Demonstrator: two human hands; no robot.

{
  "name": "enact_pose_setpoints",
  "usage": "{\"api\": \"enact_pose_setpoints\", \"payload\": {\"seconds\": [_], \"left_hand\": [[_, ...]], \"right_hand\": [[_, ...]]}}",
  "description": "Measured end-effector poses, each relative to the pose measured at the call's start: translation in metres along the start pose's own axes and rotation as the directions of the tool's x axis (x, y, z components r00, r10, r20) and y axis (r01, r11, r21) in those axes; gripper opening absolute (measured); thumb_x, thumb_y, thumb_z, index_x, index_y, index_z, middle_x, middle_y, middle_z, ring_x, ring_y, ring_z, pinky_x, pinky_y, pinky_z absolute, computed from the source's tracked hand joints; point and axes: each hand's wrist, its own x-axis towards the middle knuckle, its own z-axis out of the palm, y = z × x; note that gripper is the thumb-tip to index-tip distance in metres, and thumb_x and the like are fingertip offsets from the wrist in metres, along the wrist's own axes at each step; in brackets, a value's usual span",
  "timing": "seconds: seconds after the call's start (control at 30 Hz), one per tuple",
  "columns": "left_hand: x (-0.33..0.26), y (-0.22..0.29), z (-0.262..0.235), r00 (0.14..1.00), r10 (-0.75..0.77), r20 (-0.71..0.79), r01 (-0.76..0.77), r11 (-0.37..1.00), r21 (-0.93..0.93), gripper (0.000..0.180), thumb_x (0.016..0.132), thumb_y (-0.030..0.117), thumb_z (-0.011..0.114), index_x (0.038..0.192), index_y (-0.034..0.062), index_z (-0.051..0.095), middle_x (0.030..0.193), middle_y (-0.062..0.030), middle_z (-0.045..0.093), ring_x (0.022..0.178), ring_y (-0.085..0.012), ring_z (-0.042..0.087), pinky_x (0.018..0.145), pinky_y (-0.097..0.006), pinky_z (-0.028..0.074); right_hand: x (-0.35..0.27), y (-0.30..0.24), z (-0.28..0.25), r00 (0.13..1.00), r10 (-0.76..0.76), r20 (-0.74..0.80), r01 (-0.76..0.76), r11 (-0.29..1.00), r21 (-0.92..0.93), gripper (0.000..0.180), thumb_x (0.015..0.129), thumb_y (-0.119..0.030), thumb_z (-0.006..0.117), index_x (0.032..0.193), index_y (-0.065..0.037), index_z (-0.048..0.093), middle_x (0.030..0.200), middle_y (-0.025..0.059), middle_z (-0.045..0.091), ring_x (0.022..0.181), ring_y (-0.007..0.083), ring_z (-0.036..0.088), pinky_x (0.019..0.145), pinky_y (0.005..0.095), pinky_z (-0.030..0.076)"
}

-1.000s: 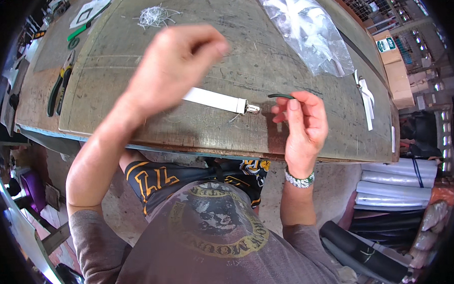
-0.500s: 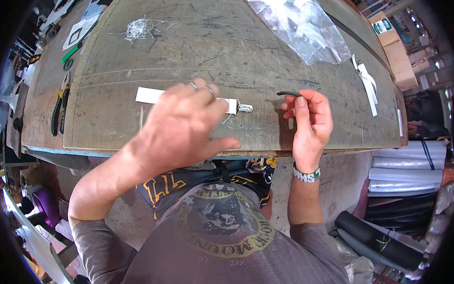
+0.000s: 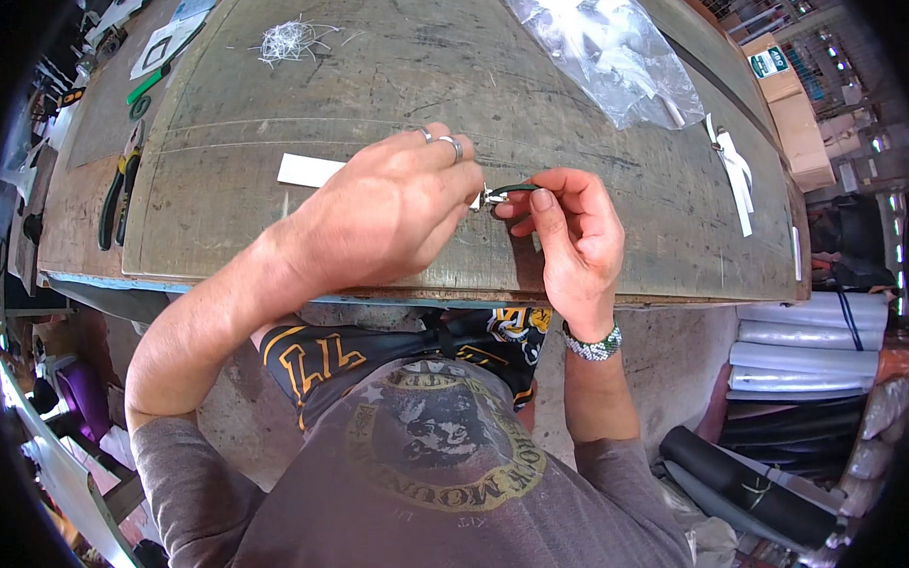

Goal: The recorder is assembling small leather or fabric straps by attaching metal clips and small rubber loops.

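Note:
A white flat strap (image 3: pixel 308 170) lies on the worktable near its front edge, with a small silver metal clip (image 3: pixel 495 197) at its right end. My left hand (image 3: pixel 392 201) arches over the strap, its fingers closed at the clip end; the fingertips are largely hidden beneath the hand. Between thumb and fingers, my right hand (image 3: pixel 578 225) pinches a thin, curved dark green cord-like piece (image 3: pixel 516 189). Its left tip reaches the clip, close to the left fingers. Whether the tip passes through the clip is too small to tell.
A clear plastic bag (image 3: pixel 617 58) of white pieces lies at the far right, with loose white straps (image 3: pixel 737 179) nearer the right edge. Tangled white threads (image 3: pixel 288 42) sit at the far left. Pliers (image 3: pixel 121 200) with dark handles and a green-handled tool (image 3: pixel 152 86) lie left.
My left hand has shifted right and its fingers have closed at the clip end. My right hand has moved left, bringing the green piece to the clip.

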Motion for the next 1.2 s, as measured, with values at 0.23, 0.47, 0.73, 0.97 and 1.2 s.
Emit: {"api": "enact_pose_setpoints", "payload": {"seconds": [0.23,0.47,0.73,0.97,1.2], "left_hand": [[0.003,-0.016,0.002,0.985,-0.136,0.109,0.153,0.974,-0.165,0.006,0.087,0.006,0.061,0.088,0.0006,0.058,0.082,-0.0145,0.061,0.082,-0.0355,0.06,0.074,-0.043,0.047],[0.0,-0.024,0.01,0.984,-0.154,0.092,0.171,0.961,-0.219,0.007,0.086,0.007,0.061,0.088,0.0013,0.058,0.079,-0.0144,0.06,0.081,-0.0352,0.061,0.073,-0.043,0.047],[0.0,-0.028,0.009,0.982,-0.152,0.114,0.174,0.96,-0.221,0.007,0.086,0.008,0.061,0.088,0.002,0.058,0.081,-0.0136,0.061,0.083,-0.0352,0.061,0.075,-0.044,0.047],[-0.001,-0.027,0.01,0.982,-0.155,0.109,0.176,0.958,-0.226,0.008,0.086,0.009,0.061,0.089,0.0026,0.058,0.082,-0.0135,0.061,0.083,-0.0356,0.061,0.076,-0.045,0.047],[-0.002,-0.028,0.011,0.981,-0.156,0.116,0.178,0.96,-0.217,0.008,0.087,0.009,0.061,0.089,0.0025,0.058,0.082,-0.0142,0.061,0.084,-0.0359,0.061,0.076,-0.045,0.047]], "right_hand": [[-0.001,0.002,0.001,1.0,0.017,0.02,-0.017,1.0,0.001,0.014,0.101,-0.008,0.055,0.112,0.001,0.056,0.097,0.0081,0.07,0.085,0.0122,0.068,0.072,0.0236,0.054],[-0.004,0.002,0.006,0.997,-0.071,0.021,0.073,0.994,-0.079,0.014,0.1,-0.007,0.058,0.111,0.001,0.058,0.096,0.0068,0.069,0.084,0.0115,0.067,0.073,0.0227,0.051],[-0.003,-0.001,0.011,0.996,-0.085,0.034,0.089,0.98,-0.18,0.011,0.099,-0.003,0.058,0.108,0.003,0.06,0.093,0.007,0.067,0.083,0.0116,0.066,0.076,0.0235,0.051],[-0.003,-0.002,0.011,0.996,-0.088,0.032,0.093,0.966,-0.239,0.01,0.098,-0.002,0.059,0.107,0.003,0.06,0.093,0.007,0.067,0.082,0.0119,0.066,0.075,0.0236,0.051],[-0.002,-0.002,0.013,0.995,-0.096,0.037,0.102,0.953,-0.286,0.009,0.098,-0.002,0.058,0.106,0.003,0.06,0.092,0.0069,0.067,0.082,0.0121,0.066,0.075,0.0238,0.051]]}}
